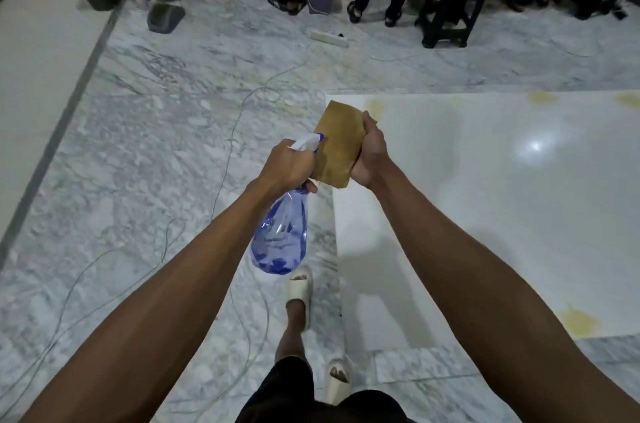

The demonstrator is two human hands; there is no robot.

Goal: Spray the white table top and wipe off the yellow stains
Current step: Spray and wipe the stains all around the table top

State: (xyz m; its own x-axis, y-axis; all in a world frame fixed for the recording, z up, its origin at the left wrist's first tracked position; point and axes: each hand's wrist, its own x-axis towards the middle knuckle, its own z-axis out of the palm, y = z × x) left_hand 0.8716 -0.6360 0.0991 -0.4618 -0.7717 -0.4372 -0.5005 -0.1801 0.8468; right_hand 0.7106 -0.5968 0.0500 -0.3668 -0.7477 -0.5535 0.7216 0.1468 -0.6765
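White table top (pixel 502 214) stained — left hand (pixel 289 164) grips spray bottle (pixel 280 235).

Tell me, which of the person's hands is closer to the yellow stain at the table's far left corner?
Right. The right hand, holding the brown cloth, sits just beside that stain. The left hand, gripping the spray bottle, is farther left, off the table.

Both our arms stretched forward, bare to the elbow | left hand (pixel 290 164) curled round the spray bottle (pixel 281 232) neck, knuckles up | right hand (pixel 370 154) gripping the brown cloth (pixel 337 142) edge, thumb on top | hands close together, wrists angled inward
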